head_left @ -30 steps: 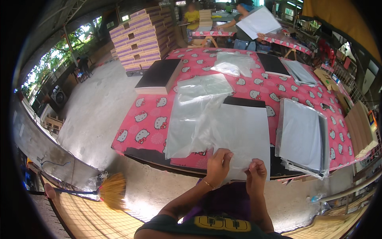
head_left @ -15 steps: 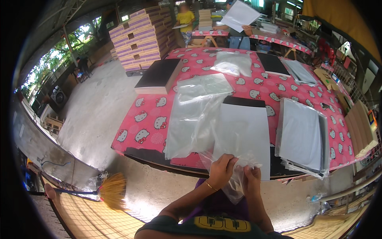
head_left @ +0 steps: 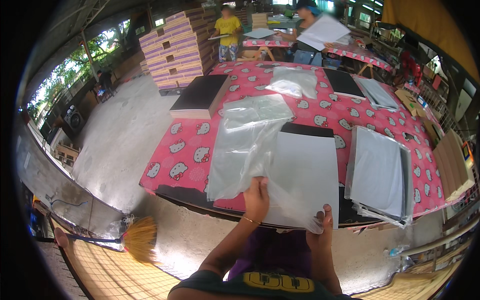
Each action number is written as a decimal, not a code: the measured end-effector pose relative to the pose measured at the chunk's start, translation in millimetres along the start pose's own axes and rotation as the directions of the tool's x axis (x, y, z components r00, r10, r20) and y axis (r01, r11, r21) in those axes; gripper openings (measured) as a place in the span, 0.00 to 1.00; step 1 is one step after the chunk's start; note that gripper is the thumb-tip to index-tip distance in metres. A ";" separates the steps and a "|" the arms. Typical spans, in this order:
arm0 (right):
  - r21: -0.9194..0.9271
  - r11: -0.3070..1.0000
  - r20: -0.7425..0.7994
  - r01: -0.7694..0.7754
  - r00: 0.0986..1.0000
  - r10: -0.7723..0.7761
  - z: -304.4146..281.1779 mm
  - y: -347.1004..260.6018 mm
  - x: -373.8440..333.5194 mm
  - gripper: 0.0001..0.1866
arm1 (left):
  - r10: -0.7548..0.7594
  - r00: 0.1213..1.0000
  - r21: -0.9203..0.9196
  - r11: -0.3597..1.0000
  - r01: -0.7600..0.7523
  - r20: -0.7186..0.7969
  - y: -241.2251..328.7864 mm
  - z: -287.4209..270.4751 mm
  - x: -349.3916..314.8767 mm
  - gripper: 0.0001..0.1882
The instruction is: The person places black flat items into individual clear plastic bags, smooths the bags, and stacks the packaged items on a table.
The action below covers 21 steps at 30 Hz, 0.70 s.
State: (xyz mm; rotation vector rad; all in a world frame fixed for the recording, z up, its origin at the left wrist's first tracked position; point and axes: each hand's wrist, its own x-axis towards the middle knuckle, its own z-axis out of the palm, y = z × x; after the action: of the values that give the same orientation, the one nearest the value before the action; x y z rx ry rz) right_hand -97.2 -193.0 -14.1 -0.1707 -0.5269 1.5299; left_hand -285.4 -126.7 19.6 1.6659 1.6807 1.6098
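Note:
A clear plastic bag [head_left: 287, 200] stretches between my two hands at the table's front edge. My left hand [head_left: 257, 198] grips one side of it, fingers closed. At the other side, my right hand [head_left: 322, 231] pinches the plastic, with a finger pointing up. Beneath the bag lies a white sheet [head_left: 307, 162] with a black board [head_left: 306, 128] showing past its far end. To its left is a pile of clear plastic bags [head_left: 245, 135]. Right of the sheet rests a stack of white sheets in clear plastic [head_left: 377, 170].
The pink patterned table [head_left: 170, 150] also bears black-topped stacks [head_left: 202, 95] and another plastic pile [head_left: 294, 81]. Boxes [head_left: 175, 50] are stacked at the far left. A broom [head_left: 140, 240] lies low on the left. Two people [head_left: 229, 30] stand beyond the table.
My hands have moved apart, the left one up and leftward, the right one slightly down, stretching the bag between them. Beyond the table, a person's white sheet has shifted right.

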 end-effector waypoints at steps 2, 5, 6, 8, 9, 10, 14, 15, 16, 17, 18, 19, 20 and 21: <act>-0.132 0.990 0.046 -0.044 0.998 0.051 10.4 -5.3 0.8 0.32 | 0.006 0.999 -0.077 0.997 -0.009 -0.041 -4.0 -7.2 7.1 0.04; -0.403 0.895 -0.055 -0.191 0.981 0.184 34.6 -5.7 3.0 0.35 | 0.349 0.931 -0.158 0.930 -0.331 0.107 -2.5 -1.1 -13.2 0.03; -0.410 0.884 -0.086 -0.223 0.975 0.205 34.7 -8.7 3.6 0.36 | 0.489 0.861 -0.208 0.865 -0.457 0.141 10.1 -1.5 -11.0 0.05; -0.186 0.951 -0.102 -0.246 0.968 0.230 0.3 -31.3 3.8 0.36 | 0.456 0.834 -0.013 0.879 -0.476 0.311 13.0 -23.1 -13.4 0.11; -0.034 0.979 0.031 -0.202 0.979 0.204 -17.2 -38.8 4.5 0.32 | 0.390 0.855 0.035 0.904 -0.426 0.343 -0.7 -28.5 -11.9 0.12; 0.130 0.971 0.160 -0.200 0.971 0.179 -4.5 -44.3 12.0 0.28 | 0.313 0.872 0.088 0.925 -0.370 0.375 -8.3 -36.3 -10.4 0.12; -0.406 0.911 0.265 -0.070 0.945 0.191 23.0 -70.0 12.2 0.17 | 0.400 0.770 -0.087 0.906 -0.415 0.497 18.6 -56.8 12.4 0.08; -0.617 0.786 0.380 0.038 0.889 0.255 28.6 -71.2 18.0 0.15 | 0.507 0.700 -0.170 0.852 -0.495 0.502 40.7 -59.8 19.1 0.07; -0.770 0.614 0.462 0.175 0.816 0.346 37.4 -71.6 23.8 0.14 | 0.606 0.621 -0.252 0.786 -0.565 0.497 67.7 -62.2 24.7 0.05; -0.788 0.607 0.422 0.105 0.810 0.408 67.0 -64.4 22.5 0.09 | 0.623 0.548 -0.268 0.761 -0.591 0.559 72.4 -60.5 21.9 0.05; -0.850 0.495 0.424 0.181 0.793 0.437 78.8 -64.4 22.3 0.09 | 0.635 0.469 -0.292 0.734 -0.613 0.614 77.9 -57.7 19.4 0.04; -0.891 0.373 0.421 0.258 0.778 0.467 86.7 -64.6 22.2 0.09 | 0.567 0.384 -0.265 0.750 -0.606 0.729 69.5 -48.3 12.9 0.04; -0.911 0.240 0.412 0.336 0.768 0.491 93.6 -66.8 22.5 0.09 | 0.490 0.284 -0.242 0.758 -0.606 0.824 70.3 -43.0 11.1 0.03; -0.929 -0.022 0.328 0.370 0.847 0.418 100.2 -69.2 22.9 0.09 | 0.421 0.437 -0.166 0.843 -0.511 0.795 71.4 -42.0 8.4 0.05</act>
State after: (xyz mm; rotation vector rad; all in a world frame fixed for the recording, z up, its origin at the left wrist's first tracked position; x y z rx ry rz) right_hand -78.6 -196.1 108.4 -0.9398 -2.1867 0.8058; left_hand -284.8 -160.6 95.7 2.5374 0.8327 0.6133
